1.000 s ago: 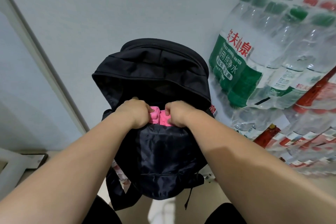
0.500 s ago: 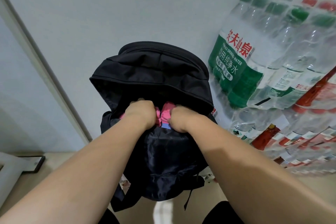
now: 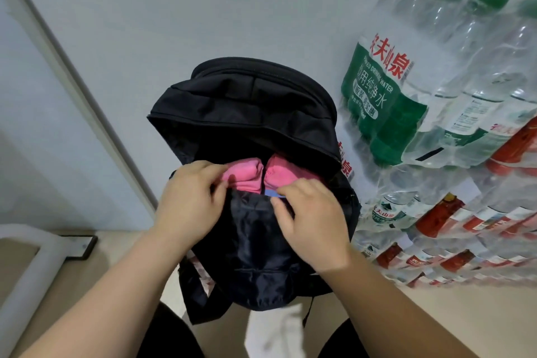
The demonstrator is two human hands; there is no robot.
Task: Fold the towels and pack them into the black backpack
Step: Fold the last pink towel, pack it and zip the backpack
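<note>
The black backpack (image 3: 247, 131) stands open at the centre of the view, leaning against the pale wall (image 3: 203, 9), its top flap thrown back toward 12 o'clock. Inside its mouth sit the pink towels (image 3: 258, 173), two rounded folds side by side, with a sliver of blue cloth (image 3: 273, 193) just beneath them at the front lip.

The left hand (image 3: 190, 203) rests at 9 o'clock of the opening, fingers loosely curled, its fingertips (image 3: 218, 168) touching the left pink fold and the edge of the front panel. Whether it pinches the fabric cannot be told. The right hand (image 3: 313, 212) lies at 4 o'clock of the towels, fingers bent and spread over the backpack's front panel, its fingertips meeting the lower edge of the right fold; it is not clenched, and no firm grasp shows.

Shrink-wrapped packs of water bottles (image 3: 436, 81) are stacked at 3 o'clock, just beside the backpack.
</note>
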